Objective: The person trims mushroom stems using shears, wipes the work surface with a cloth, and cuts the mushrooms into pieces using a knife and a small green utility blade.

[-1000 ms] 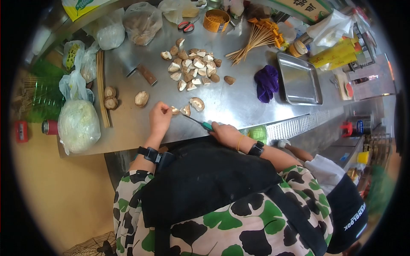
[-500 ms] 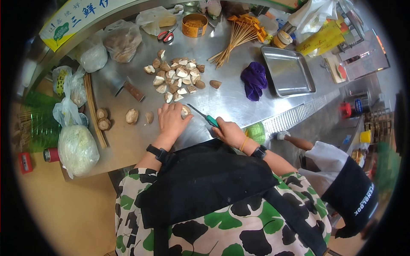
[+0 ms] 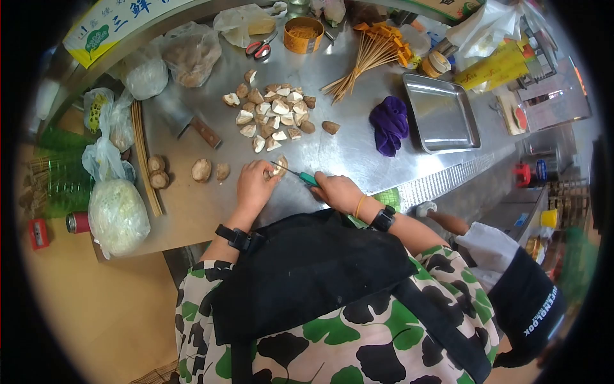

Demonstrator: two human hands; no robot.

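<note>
My left hand (image 3: 256, 184) pinches a mushroom (image 3: 282, 164) against the steel table, its fingers closed on the near side. In my right hand (image 3: 340, 193) is a small knife with a green handle (image 3: 308, 179), gripped in a fist, its thin blade pointing left and overlapping the mushroom. Just beyond lies a heap of cut mushroom pieces (image 3: 279, 107), white cut faces and brown skins mixed. Left of my left hand rest a whole mushroom (image 3: 201, 170) and a small brown piece (image 3: 222, 171). Two more mushrooms (image 3: 158, 173) sit farther left by long sticks (image 3: 146, 160).
A wooden-handled cleaver (image 3: 205, 132) lies left of the heap. Scissors (image 3: 261, 49), a round tin (image 3: 303, 36) and bundled skewers (image 3: 368, 59) are at the back. A purple cloth (image 3: 389, 127) lies beside a metal tray (image 3: 442, 115). Another person (image 3: 505, 269) is at right.
My left hand has gone from lying spread beside the mushroom to pinching it. The knife's blade has come left onto the mushroom. The whole view has shifted slightly.
</note>
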